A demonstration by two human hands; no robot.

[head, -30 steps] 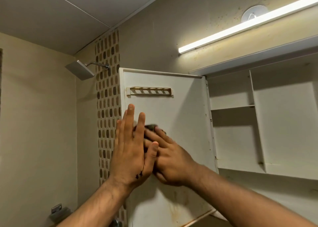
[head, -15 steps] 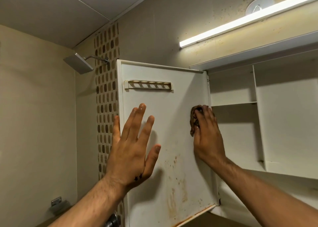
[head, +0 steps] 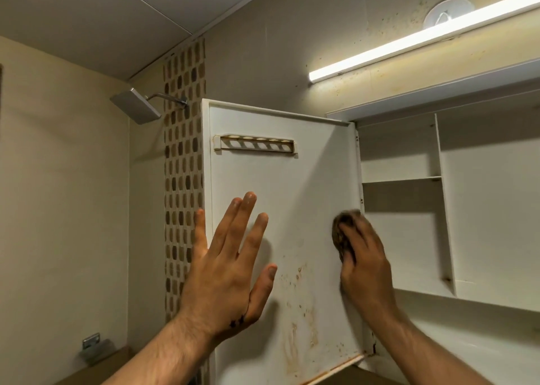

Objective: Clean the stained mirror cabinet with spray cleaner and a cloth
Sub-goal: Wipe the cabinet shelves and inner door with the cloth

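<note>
The white cabinet door (head: pixel 292 186) stands swung open toward me, its inner face showing brown rust-like stains across the lower part. My left hand (head: pixel 230 267) lies flat on the door near its left edge, fingers straight and spread. My right hand (head: pixel 365 265) presses a dark brown cloth (head: pixel 340 235) against the door close to the hinge side. The hand is blurred. A slotted holder (head: pixel 255 144) is fixed near the door's top. No spray bottle is in view.
The open cabinet (head: pixel 485 209) to the right shows bare white shelves and dividers. A lit tube light (head: pixel 423 37) runs above it. A square shower head (head: pixel 135 105) juts from the mosaic tile strip (head: pixel 182 180) at the left.
My right hand swept the cloth from the door's middle to the hinge side, then slightly down. My left hand stayed flat on the door and spread its fingers.
</note>
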